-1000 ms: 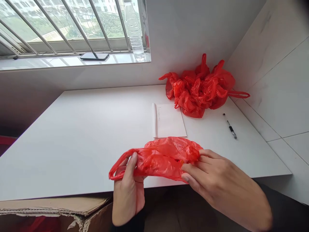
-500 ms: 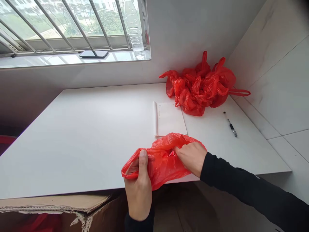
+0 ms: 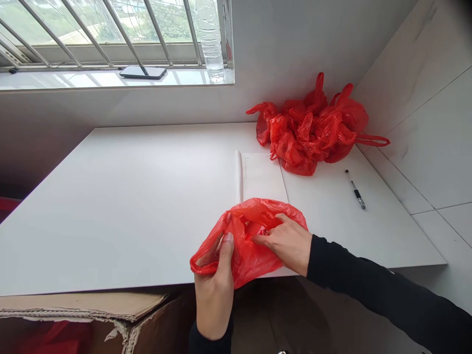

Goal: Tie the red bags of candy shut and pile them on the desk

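A thin red plastic bag (image 3: 254, 260) is held at the near edge of the table with its mouth spread toward me. My left hand (image 3: 217, 290) grips the bag's left rim, thumb inside the opening and fingers behind the film. From the right, my right hand (image 3: 289, 240) reaches into the mouth; its thumb and a finger are stretched apart, while the other fingers are hidden. Between them, deep in the bag, a small red packet with white print (image 3: 262, 230) shows in part. I cannot make out its kind.
A white table (image 3: 129, 206) carries a notepad (image 3: 262, 177), a pen (image 3: 356, 191) and a heap of red plastic bags (image 3: 309, 130). On the windowsill are a phone (image 3: 143, 73) and a clear bottle (image 3: 211, 44). A torn cardboard box (image 3: 84, 306) stands below the table's front edge.
The bag's mouth is wider and shows more of its inside. My right thumb and finger have spread apart. The left hand keeps its grip; the view has shifted slightly.
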A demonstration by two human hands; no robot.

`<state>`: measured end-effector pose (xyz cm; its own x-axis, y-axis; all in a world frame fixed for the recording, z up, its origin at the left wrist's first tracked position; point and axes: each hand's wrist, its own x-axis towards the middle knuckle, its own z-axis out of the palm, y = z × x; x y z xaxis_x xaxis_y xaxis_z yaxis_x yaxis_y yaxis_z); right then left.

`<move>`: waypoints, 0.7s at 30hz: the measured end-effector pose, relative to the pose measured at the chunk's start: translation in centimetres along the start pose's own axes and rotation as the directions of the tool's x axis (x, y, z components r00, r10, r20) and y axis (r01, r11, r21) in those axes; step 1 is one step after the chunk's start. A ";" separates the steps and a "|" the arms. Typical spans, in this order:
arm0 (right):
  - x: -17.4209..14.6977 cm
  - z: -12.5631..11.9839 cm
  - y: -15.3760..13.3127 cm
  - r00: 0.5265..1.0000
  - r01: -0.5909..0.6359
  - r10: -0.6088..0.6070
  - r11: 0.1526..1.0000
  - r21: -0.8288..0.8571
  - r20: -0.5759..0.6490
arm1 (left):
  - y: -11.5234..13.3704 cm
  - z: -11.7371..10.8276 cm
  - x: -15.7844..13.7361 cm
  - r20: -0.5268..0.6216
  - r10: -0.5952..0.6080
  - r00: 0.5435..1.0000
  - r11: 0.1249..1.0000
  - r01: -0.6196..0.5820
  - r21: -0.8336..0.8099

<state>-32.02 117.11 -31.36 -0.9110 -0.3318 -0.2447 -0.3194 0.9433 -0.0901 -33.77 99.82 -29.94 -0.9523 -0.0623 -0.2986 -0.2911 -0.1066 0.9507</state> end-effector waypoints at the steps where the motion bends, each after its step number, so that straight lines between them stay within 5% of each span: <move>1: 0.1 0.1 -0.1 0.999 0.035 -0.035 0.999 0.005 -0.013 | 0.0 0.1 0.0 0.004 -0.004 1.000 1.000 0.004 -0.003; 6: -0.4 0.1 0.2 0.998 -0.038 0.036 0.999 -0.029 -0.053 | -0.2 -0.2 0.5 -0.021 -0.016 1.000 0.999 0.017 0.031; 12: -2.1 -0.9 1.4 0.985 -0.164 0.162 0.986 -0.037 -0.053 | -0.9 -0.6 0.2 0.139 -0.030 0.990 0.998 0.022 0.053; 17: -3.9 -2.9 2.0 0.954 -0.256 0.248 0.966 -0.023 -0.169 | -0.8 -0.4 -0.1 0.060 0.044 0.997 0.998 -0.046 0.033; 21: -4.0 -2.6 2.1 0.979 -0.203 0.203 0.979 -0.011 -0.032 | -0.4 0.1 -0.5 0.104 0.039 0.994 0.999 -0.042 0.034</move>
<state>-29.68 120.45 -28.08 -0.9647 -0.1333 -0.2270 -0.1303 0.9911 -0.0280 -33.15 99.95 -30.20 -0.9672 0.0375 -0.2513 -0.2534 -0.0702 0.9648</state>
